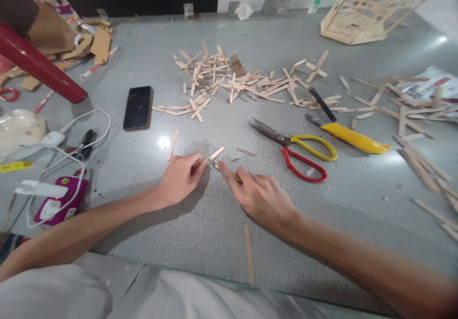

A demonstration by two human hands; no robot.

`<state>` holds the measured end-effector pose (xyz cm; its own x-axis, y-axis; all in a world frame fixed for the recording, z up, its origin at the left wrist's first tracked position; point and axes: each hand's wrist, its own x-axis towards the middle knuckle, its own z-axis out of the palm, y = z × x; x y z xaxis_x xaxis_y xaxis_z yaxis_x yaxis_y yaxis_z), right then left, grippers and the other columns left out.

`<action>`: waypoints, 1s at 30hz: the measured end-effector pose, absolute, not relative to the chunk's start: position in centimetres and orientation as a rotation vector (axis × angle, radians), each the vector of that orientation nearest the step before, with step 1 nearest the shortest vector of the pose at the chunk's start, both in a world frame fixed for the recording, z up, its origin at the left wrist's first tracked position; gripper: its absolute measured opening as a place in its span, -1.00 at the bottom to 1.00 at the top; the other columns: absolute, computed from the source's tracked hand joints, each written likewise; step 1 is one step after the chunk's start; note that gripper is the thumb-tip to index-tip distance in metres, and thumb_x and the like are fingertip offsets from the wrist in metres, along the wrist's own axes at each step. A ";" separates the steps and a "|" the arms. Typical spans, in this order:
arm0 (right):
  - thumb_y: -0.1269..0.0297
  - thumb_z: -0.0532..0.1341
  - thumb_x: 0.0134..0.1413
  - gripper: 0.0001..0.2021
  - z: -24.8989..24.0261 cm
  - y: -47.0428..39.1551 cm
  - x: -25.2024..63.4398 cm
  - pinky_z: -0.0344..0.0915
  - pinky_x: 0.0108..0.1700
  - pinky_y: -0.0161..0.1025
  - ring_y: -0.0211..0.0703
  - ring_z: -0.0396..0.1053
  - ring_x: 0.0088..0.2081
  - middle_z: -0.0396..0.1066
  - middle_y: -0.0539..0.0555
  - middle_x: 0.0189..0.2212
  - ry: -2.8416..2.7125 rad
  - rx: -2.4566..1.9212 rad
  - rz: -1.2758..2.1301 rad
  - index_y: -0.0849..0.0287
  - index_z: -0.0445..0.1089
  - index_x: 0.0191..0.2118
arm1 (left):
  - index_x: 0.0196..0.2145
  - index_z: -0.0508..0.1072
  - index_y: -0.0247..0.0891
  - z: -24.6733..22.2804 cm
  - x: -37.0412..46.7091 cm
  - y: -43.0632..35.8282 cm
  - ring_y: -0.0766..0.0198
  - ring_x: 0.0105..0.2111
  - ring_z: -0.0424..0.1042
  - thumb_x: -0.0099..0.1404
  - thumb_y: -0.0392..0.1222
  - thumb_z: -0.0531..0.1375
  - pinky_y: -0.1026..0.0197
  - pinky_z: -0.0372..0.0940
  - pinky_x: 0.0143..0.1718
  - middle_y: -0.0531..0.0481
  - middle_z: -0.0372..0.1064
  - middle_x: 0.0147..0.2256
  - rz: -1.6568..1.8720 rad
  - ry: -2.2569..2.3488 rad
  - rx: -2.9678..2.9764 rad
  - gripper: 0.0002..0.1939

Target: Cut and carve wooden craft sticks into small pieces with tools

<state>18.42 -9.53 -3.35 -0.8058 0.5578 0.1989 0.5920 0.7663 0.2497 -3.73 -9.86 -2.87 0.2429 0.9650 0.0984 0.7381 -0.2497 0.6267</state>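
Observation:
My left hand [182, 176] pinches a small wooden craft stick [216, 154], whose rounded end points up and right. My right hand [263, 195] is closed around a thin yellow-handled craft knife [235, 177], index finger stretched along it. The knife's tip meets or nearly meets the stick by my left fingertips; the exact contact is too small to make out. Single sticks lie beyond my left hand [172, 144] and near the table's front edge [249, 254]. Scissors [286, 140] with one yellow and one red handle lie spread beyond my right hand.
A phone [138, 108] lies at left, near a purple power block [64, 200] with white cables. Behind are heaped craft sticks [229, 78]. A yellow utility knife [354, 138] and more sticks [411, 114] lie at right. A stick-built frame [352, 28] stands back right; a red tube [39, 64] slants in left.

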 end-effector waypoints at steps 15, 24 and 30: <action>0.60 0.04 0.27 -0.62 -2.5 -10.2 17.7 0.07 -0.45 -0.24 -0.24 0.21 -0.49 0.28 -0.01 -0.53 -2.677 -0.896 -0.730 0.38 0.42 0.12 | -0.49 0.23 -0.24 -3.2 -3.8 -9.9 0.43 -0.65 0.06 0.45 -0.17 0.03 0.30 -0.02 -0.55 0.18 0.10 -0.64 0.617 1.513 2.108 -0.68; 0.57 0.03 0.30 -0.64 -2.8 -10.0 17.9 0.06 -0.43 -0.22 -0.21 0.18 -0.45 0.32 0.01 -0.51 -2.678 -0.892 -0.595 0.38 0.37 0.14 | -0.51 0.21 -0.24 -3.1 -3.7 -9.9 0.42 -0.63 0.03 0.43 -0.19 0.04 0.29 0.00 -0.54 0.18 0.07 -0.64 0.589 1.510 2.097 -0.68; 0.55 0.07 0.29 -0.68 -2.9 -9.8 18.1 0.04 -0.42 -0.22 -0.23 0.15 -0.45 0.29 -0.02 -0.53 -2.626 -0.853 -0.704 0.36 0.41 0.09 | -0.50 0.22 -0.24 -2.8 -4.0 -9.7 0.42 -0.63 0.03 0.44 -0.16 0.03 0.30 0.00 -0.55 0.18 0.09 -0.64 0.581 1.461 2.060 -0.67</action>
